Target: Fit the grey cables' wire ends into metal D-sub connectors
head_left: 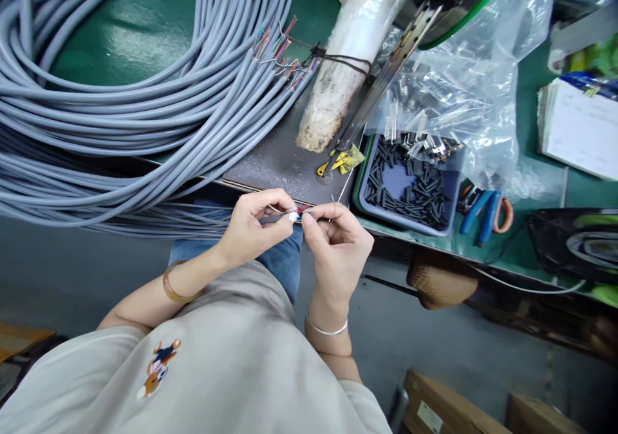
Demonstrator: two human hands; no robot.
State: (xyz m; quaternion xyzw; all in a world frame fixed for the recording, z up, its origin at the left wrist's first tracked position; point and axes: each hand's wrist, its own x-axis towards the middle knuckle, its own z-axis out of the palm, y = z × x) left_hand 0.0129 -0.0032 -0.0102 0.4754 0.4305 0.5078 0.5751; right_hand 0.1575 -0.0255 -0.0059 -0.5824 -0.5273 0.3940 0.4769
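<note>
Both hands meet at the table's front edge over the stripped end of a grey cable. My left hand is closed, pinching the cable's jacket near its end. Thin coloured wires come out of it, red among them. My right hand is closed too, thumb and forefinger pinching the wire ends; a thin pale strand sticks up by the fingers. The fingertips partly hide the wires. Left of the hands, a large bundle of grey cables lies over the table, several stripped ends showing coloured wires.
A blue-grey tray holds short black tubes and metal parts. A plastic bag lies behind it, blue-handled pliers to its right. A plastic-wrapped roll and yellow cutter lie ahead. Paper sits far right; cardboard boxes stand below.
</note>
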